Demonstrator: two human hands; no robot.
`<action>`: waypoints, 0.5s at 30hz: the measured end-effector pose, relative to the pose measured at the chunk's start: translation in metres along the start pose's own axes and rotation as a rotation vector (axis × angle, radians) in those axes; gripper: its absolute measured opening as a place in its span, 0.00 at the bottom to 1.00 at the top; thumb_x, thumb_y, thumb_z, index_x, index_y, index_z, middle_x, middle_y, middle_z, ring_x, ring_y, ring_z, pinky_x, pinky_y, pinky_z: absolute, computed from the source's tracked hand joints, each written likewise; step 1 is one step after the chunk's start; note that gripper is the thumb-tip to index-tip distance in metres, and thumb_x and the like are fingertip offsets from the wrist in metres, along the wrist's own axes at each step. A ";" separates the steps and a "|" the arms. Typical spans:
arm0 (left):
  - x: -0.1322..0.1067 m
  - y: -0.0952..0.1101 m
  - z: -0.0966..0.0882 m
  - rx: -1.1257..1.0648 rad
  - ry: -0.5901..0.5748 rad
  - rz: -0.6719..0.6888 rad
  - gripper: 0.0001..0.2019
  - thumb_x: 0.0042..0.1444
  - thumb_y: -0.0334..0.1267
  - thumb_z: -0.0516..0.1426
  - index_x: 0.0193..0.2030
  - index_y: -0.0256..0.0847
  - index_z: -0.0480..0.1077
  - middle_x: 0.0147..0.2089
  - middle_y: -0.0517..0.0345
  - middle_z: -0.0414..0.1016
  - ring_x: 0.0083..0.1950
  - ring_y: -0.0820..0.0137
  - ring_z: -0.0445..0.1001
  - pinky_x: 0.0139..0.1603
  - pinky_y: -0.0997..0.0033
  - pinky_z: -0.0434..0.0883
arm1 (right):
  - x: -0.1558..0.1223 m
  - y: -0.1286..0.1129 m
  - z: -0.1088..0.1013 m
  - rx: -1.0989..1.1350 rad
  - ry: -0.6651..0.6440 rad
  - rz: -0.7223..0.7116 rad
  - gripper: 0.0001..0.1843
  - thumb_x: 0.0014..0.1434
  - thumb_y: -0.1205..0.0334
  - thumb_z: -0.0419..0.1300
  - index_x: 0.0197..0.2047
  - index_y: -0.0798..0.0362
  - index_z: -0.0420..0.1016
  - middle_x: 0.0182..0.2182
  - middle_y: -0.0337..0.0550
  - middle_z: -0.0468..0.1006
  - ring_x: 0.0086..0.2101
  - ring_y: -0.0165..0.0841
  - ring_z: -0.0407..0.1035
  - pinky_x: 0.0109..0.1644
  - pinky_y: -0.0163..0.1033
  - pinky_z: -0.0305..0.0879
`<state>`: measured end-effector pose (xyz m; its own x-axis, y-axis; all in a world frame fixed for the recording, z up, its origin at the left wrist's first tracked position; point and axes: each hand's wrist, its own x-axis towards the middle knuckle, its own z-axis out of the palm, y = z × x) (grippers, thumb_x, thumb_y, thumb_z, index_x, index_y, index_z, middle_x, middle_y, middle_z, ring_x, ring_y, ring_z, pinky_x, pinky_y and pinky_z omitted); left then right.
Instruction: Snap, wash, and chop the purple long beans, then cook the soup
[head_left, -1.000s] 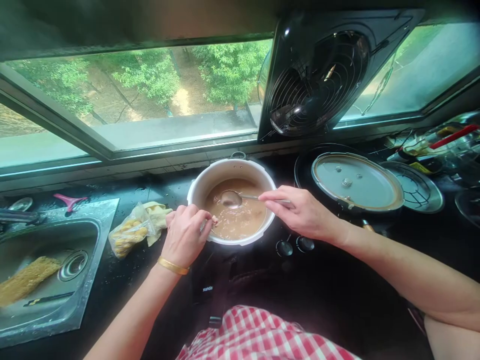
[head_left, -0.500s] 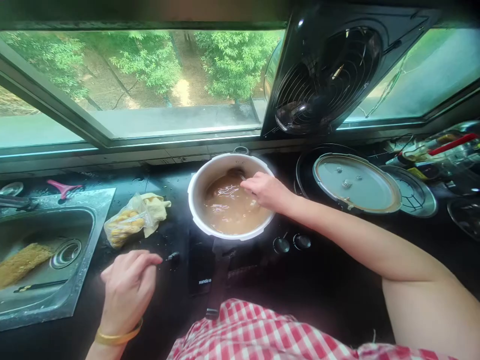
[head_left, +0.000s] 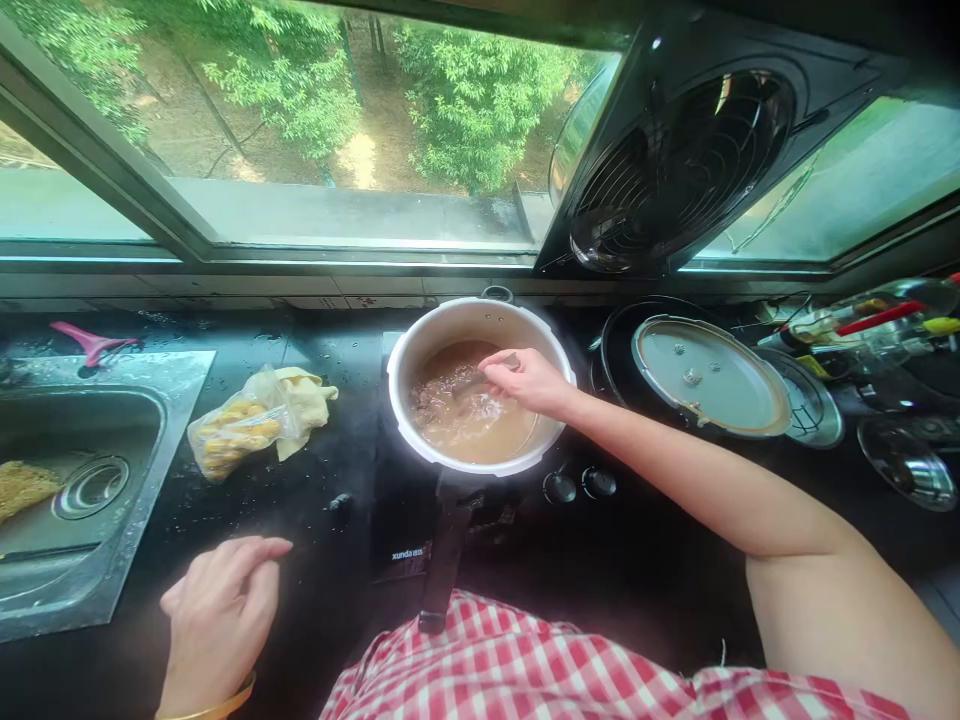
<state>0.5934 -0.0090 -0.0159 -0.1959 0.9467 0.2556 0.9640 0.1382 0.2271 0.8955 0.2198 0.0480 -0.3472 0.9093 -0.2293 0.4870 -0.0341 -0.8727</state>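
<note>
The pot (head_left: 401, 395), silvery with a long black handle, holds cloudy brown liquid (head_left: 480, 440). My right hand (head_left: 529, 380) is over it, fingers closed around the handle of a spoon (head_left: 471, 384) whose lower end is sunk in the liquid. Bits of food churn at the pot's left side. Well left of the pot, my left hand (head_left: 225, 610) hovers above the counter, loosely curled with nothing visible in it. A clear bag of yellow pieces (head_left: 236, 435) lies beyond that hand, with a pale cloth (head_left: 304, 405) against it.
A metal sink (head_left: 142, 500) is on the left, with a pink peeler-like tool (head_left: 91, 343) behind it. To the pot's right lies an upturned lid (head_left: 709, 375). Two stove knobs (head_left: 579, 486) sit near the pot. A fan hood (head_left: 690, 150) hangs over the back right.
My right hand has moved the spoon through the liquid, which now ripples at the left. My left hand has shifted left and nearer me. The view has turned slightly.
</note>
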 end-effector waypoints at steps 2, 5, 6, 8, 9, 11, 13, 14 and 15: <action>0.003 -0.001 0.001 -0.002 -0.005 0.006 0.11 0.53 0.34 0.48 0.28 0.45 0.71 0.33 0.59 0.73 0.36 0.66 0.70 0.43 0.62 0.60 | -0.003 0.000 -0.001 0.094 0.006 0.062 0.10 0.53 0.64 0.56 0.36 0.59 0.74 0.24 0.42 0.76 0.26 0.30 0.71 0.29 0.32 0.66; 0.007 -0.001 0.003 -0.021 0.015 0.023 0.10 0.53 0.34 0.48 0.28 0.46 0.70 0.32 0.60 0.73 0.35 0.66 0.70 0.42 0.63 0.60 | -0.011 -0.002 -0.007 0.157 0.024 0.114 0.08 0.53 0.65 0.57 0.35 0.58 0.74 0.24 0.43 0.77 0.26 0.30 0.72 0.27 0.31 0.67; 0.008 -0.001 0.004 -0.030 0.017 0.030 0.10 0.53 0.33 0.48 0.28 0.46 0.70 0.32 0.61 0.73 0.35 0.66 0.70 0.42 0.63 0.60 | -0.015 -0.002 -0.009 0.166 0.030 0.119 0.08 0.53 0.65 0.57 0.35 0.58 0.74 0.24 0.43 0.77 0.26 0.30 0.72 0.27 0.31 0.67; 0.010 -0.001 0.007 -0.037 0.012 0.049 0.10 0.53 0.33 0.49 0.29 0.46 0.70 0.32 0.61 0.73 0.35 0.67 0.70 0.42 0.64 0.60 | -0.021 -0.001 -0.015 0.185 0.038 0.121 0.08 0.54 0.65 0.57 0.35 0.59 0.74 0.23 0.43 0.77 0.26 0.29 0.72 0.27 0.30 0.67; 0.011 -0.001 0.009 -0.037 0.007 0.060 0.10 0.53 0.33 0.49 0.29 0.46 0.70 0.32 0.61 0.73 0.35 0.67 0.70 0.43 0.64 0.61 | -0.025 -0.001 -0.018 0.194 0.044 0.123 0.08 0.54 0.65 0.57 0.35 0.59 0.75 0.23 0.43 0.77 0.26 0.29 0.72 0.28 0.30 0.67; 0.013 -0.001 0.012 -0.033 -0.007 0.081 0.10 0.53 0.32 0.49 0.29 0.46 0.70 0.32 0.61 0.73 0.35 0.68 0.69 0.43 0.65 0.61 | -0.031 0.001 -0.024 0.196 0.055 0.124 0.09 0.55 0.65 0.57 0.36 0.59 0.75 0.24 0.44 0.77 0.26 0.29 0.72 0.30 0.31 0.68; 0.014 -0.001 0.013 -0.031 -0.018 0.099 0.09 0.53 0.32 0.49 0.29 0.45 0.70 0.32 0.60 0.73 0.34 0.68 0.69 0.42 0.65 0.61 | -0.036 0.003 -0.030 0.163 0.066 0.111 0.09 0.55 0.64 0.56 0.37 0.59 0.75 0.25 0.44 0.77 0.26 0.28 0.71 0.31 0.32 0.68; 0.014 -0.001 0.014 -0.030 -0.021 0.107 0.09 0.53 0.32 0.49 0.29 0.45 0.70 0.32 0.60 0.73 0.34 0.68 0.69 0.42 0.65 0.61 | -0.039 0.003 -0.032 0.133 0.069 0.093 0.10 0.55 0.63 0.56 0.37 0.59 0.75 0.25 0.44 0.77 0.26 0.29 0.71 0.32 0.32 0.68; 0.014 -0.002 0.015 -0.028 -0.028 0.114 0.09 0.53 0.32 0.50 0.30 0.45 0.70 0.32 0.60 0.73 0.34 0.68 0.69 0.42 0.65 0.61 | -0.041 0.004 -0.034 0.095 0.069 0.064 0.11 0.56 0.63 0.56 0.38 0.59 0.75 0.25 0.43 0.77 0.27 0.29 0.72 0.33 0.33 0.68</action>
<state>0.5918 0.0086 -0.0264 -0.0794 0.9637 0.2551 0.9744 0.0211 0.2238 0.9390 0.1959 0.0683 -0.2599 0.9303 -0.2588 0.4271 -0.1296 -0.8949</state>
